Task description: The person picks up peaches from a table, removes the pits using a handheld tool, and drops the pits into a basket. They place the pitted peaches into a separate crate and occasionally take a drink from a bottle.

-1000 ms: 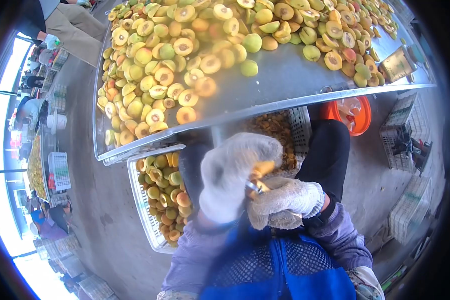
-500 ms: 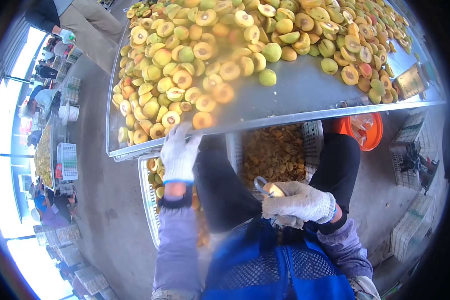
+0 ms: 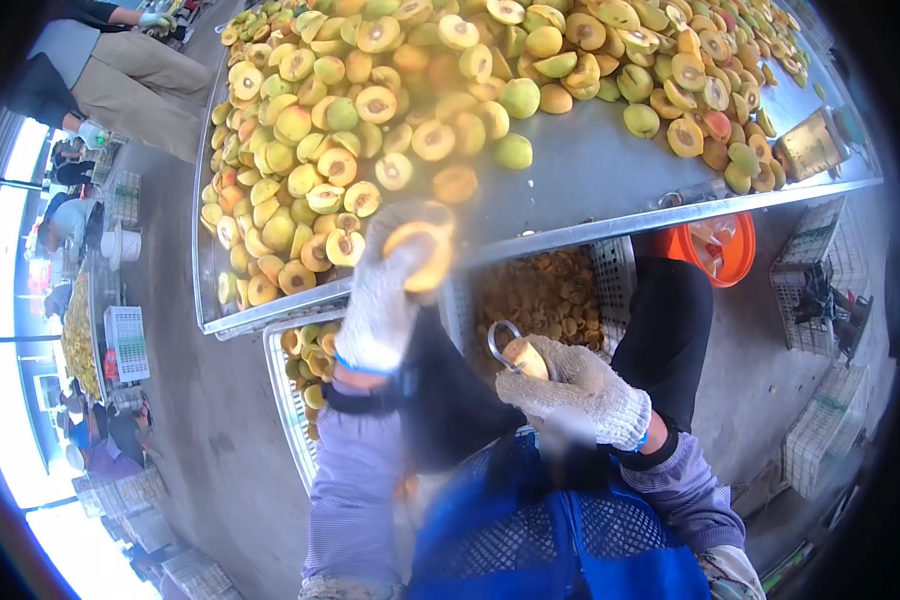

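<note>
One fruit half [image 3: 434, 264] gripped by left hand [image 3: 378, 312] at edge of worktop [image 3: 580, 150]; right hand [image 3: 582, 392], fingers round loop tool [image 3: 526, 358]. Seems fetching step; next move calls for hands meeting.

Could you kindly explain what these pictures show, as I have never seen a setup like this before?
There is no machine here: a person works with two gloved hands. Every picture comes from one camera worn on the head, looking forward and down, so the scene looks rounded at the edges.

The left hand holds a fruit half, somewhat blurred, near the table's front edge. The right hand grips a tool with a light-coloured handle and a curved metal loop.

On the metal table lies a large pile of fruit, much of it halved. Below are a white crate of fruit and an orange bucket.
</note>
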### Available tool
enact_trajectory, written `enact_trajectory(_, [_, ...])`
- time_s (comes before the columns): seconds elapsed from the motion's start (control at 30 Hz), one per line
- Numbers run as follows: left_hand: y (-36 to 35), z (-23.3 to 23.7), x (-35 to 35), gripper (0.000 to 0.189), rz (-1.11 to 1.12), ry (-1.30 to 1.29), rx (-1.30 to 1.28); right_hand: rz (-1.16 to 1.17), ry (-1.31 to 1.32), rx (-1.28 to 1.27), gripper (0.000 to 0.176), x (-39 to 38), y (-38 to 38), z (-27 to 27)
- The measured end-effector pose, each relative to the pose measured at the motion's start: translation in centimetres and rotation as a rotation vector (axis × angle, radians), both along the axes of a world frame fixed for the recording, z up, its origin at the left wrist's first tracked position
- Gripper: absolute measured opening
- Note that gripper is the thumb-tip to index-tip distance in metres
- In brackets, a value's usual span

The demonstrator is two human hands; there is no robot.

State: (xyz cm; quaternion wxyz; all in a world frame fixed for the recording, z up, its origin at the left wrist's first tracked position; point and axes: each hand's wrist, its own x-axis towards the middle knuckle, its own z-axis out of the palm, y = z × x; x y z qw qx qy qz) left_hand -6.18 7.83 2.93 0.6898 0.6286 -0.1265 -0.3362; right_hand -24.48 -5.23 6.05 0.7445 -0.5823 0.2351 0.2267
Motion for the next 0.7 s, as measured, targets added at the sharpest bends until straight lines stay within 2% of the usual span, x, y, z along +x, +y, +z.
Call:
enact_trajectory(0.1, [0.2, -0.3, -2.6, 0.049, -0.011, -0.067, -0.022, -0.010, -0.106, -0.207, 0.040, 0.3, 0.7, -0.2])
enact_trajectory(0.13, [0.1, -0.4, -3.5, 0.053, 0.031, 0.119, -0.091, 0.000, -0.115, -0.261, 0.041, 0.4, 0.6, 0.0])
enact_trajectory(0.23, [0.7, -0.1, -5.0, 0.057, -0.080, 0.076, -0.033, -0.010, -0.156, -0.352, 0.043, 0.1, 0.8, 0.2])
enact_trajectory(0.3, [0.4, 0.8, -6.4, 0.060, -0.157, -0.470, 0.168, -0.029, -0.199, -0.418, 0.039, -0.2, 1.0, 0.0])
enact_trajectory(0.4, [-0.2, 2.2, -8.1, 0.063, -0.097, -0.544, 0.197, -0.032, -0.242, -0.533, 0.031, -0.6, 1.4, -0.2])
enact_trajectory(0.47, [-0.4, 2.6, -9.0, 0.062, -0.002, -0.210, 0.091, -0.006, -0.224, -0.571, 0.032, -0.8, 1.6, 0.3])
enact_trajectory(0.57, [-0.8, 4.2, -9.7, 0.061, 0.092, 0.171, -0.016, 0.024, -0.155, -0.313, 0.043, -1.4, 1.2, 0.8])
enact_trajectory(0.63, [-1.9, 4.0, -10.3, 0.059, 0.120, -0.243, 0.025, -0.036, -0.126, -0.080, 0.040, -1.7, 1.3, 0.7])
enact_trajectory(0.7, [-2.1, 4.3, -10.6, 0.056, 0.087, -0.447, 0.085, -0.065, -0.081, 0.155, 0.034, -2.0, 1.1, 1.0])
